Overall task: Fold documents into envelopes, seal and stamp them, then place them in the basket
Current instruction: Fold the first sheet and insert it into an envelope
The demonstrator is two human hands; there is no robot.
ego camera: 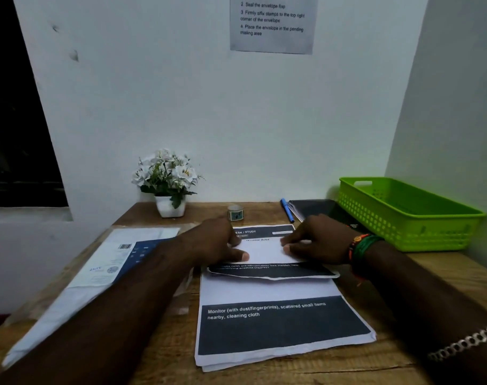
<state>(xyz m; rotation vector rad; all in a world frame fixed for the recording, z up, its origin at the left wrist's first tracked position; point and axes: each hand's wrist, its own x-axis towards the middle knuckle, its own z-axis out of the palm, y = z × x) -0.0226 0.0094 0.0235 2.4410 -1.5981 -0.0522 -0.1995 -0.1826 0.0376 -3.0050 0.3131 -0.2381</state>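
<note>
A stack of printed documents [278, 326] lies on the wooden desk [306, 370] in front of me. The top sheet [264, 252] is folded over on itself at the far end of the stack, its white back facing up. My left hand [217, 243] presses down on the left part of that fold, thumb stretched along the paper. My right hand [317, 240] presses the right part with its fingertips. A pile of white envelopes [98, 270] lies at the left. The green basket [403, 215] stands at the back right. A small roll of stamps [235, 212] sits behind the sheet.
A white pot of artificial flowers [168, 182] stands at the back of the desk by the wall. A blue pen [287, 210] and a black notebook [314, 208] lie beside the basket. An instruction sheet [273, 26] hangs on the wall.
</note>
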